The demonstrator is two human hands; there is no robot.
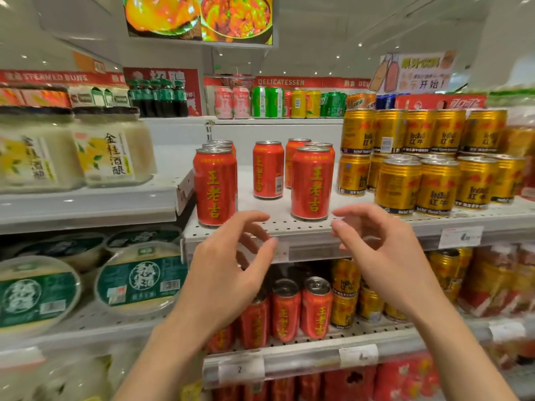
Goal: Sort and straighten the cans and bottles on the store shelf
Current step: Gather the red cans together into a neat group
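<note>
Red cans with yellow characters stand upright on a white perforated shelf (289, 227). One front can (214, 186) is at the left with others lined behind it, one can (268, 169) stands alone in the middle further back, and another front can (311, 182) is at the right with cans behind. My left hand (231, 264) hovers just below the shelf edge, fingers curled and apart, holding nothing. My right hand (376, 244) is level with it on the right, also empty, its fingertips near the shelf edge below the right front can.
Gold Red Bull cans (428, 186) are stacked in two layers right of the red cans. Jars of rice wine (110, 151) stand on the shelf at left, tubs (139, 279) below them. More red cans (315, 308) and gold cans fill the lower shelf. Mixed drink cans (278, 102) line the top shelf.
</note>
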